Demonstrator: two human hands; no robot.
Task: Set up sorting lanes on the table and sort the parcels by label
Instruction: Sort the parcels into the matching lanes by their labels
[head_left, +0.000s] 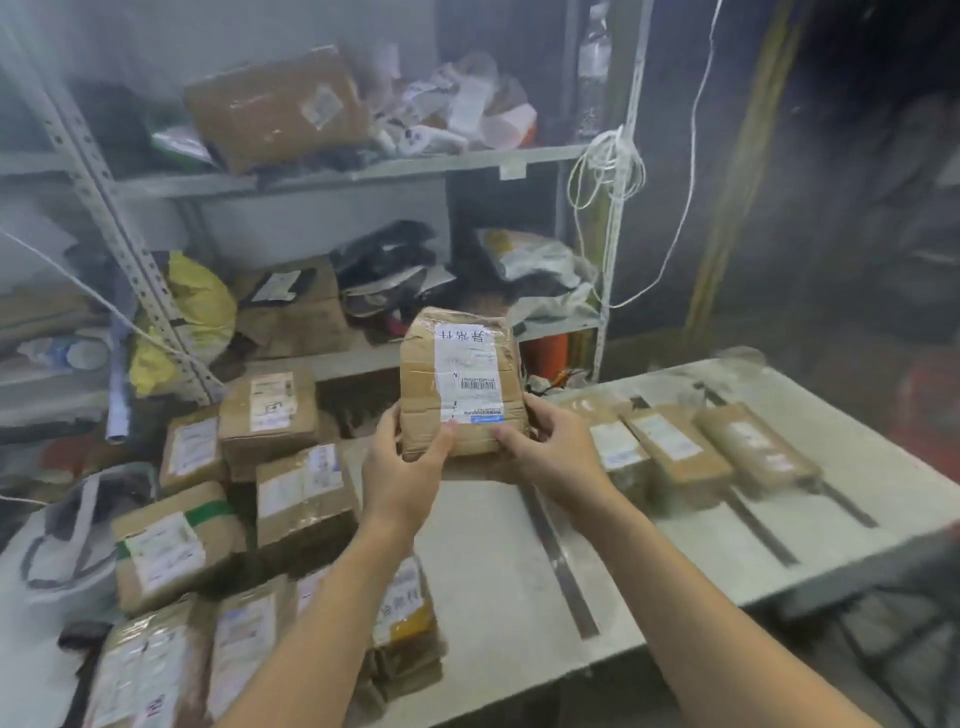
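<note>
Nearest the camera, two bare forearms run up from six o'clock and end in the left hand and right hand, which clamp the lower end of a taped brown parcel just above frame centre. The left fingers wrap the parcel's left lower corner with the thumb pressed on its front face; the right fingers curl behind its right edge, thumb lying across the bottom of the white label. It is held upright with the label tilted to the head camera, presumably so that the printed and handwritten marks can be read before a lane is chosen; the writing appears upside down from here. The table spreads toward four o'clock, and dark tape strips divide it into lanes. Three parcels in the lanes at three o'clock lie side by side, one between each pair of strips, likely already sorted. At eight o'clock an unsorted heap of boxes crowds the table's left edge, within easy reach. Shelving at twelve o'clock holds other packages.
</note>
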